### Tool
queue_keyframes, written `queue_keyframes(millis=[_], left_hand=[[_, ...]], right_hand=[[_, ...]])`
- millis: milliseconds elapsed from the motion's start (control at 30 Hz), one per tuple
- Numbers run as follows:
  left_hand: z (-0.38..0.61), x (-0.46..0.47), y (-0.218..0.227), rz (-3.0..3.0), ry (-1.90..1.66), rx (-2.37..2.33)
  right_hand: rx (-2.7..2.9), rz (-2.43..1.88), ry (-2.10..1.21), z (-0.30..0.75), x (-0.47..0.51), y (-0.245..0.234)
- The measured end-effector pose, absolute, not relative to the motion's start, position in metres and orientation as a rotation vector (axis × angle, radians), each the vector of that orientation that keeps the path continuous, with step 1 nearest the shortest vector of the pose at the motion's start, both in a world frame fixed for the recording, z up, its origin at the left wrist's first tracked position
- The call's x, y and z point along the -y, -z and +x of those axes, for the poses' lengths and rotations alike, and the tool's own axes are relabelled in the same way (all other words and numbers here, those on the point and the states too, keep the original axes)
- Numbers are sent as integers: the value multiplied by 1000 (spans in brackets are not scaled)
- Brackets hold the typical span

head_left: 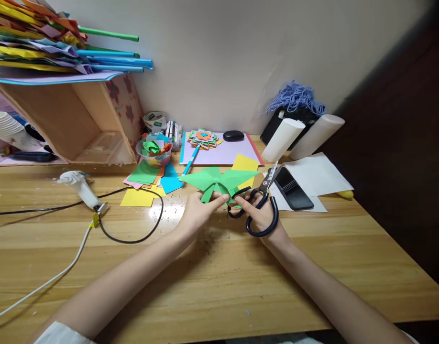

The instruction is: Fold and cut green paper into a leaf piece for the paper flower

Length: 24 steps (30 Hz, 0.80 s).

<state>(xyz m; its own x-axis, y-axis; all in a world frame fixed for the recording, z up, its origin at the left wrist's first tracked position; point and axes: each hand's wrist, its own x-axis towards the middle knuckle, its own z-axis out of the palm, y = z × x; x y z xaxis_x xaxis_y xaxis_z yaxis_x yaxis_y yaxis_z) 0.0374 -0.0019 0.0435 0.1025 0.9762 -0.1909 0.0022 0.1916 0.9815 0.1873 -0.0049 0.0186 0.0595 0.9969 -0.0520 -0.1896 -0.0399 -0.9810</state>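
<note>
A folded green paper shape [216,179] with pointed lobes spreads out above the middle of the table. My left hand [201,208] pinches its lower edge between thumb and fingers. Black-handled scissors [266,185] rest in my right hand [258,210], their blades pointing up and away to the right. The thumb and fingertips of that same hand also touch the paper's lower right edge. Part of the fingers of both hands is hidden behind the paper and the scissor handles.
A glue gun [78,188] with a looping black cable stands at left. Behind are coloured paper sheets [144,174], a bowl of scraps [155,150], a layered paper flower [203,138] and a black mouse [233,136]. A phone [293,188] and white paper rolls [284,138] are at right.
</note>
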Motion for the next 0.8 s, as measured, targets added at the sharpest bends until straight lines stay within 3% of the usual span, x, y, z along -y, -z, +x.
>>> queue_keyframes(millis=[500, 800], left_hand=[[43, 8, -39, 1249, -983, -1222], [38, 1, -42, 1016, -1110, -1014]], right_hand=[[1030, -1037, -1302, 187, 3, -15], [948, -1012, -1391, 182, 9, -18]])
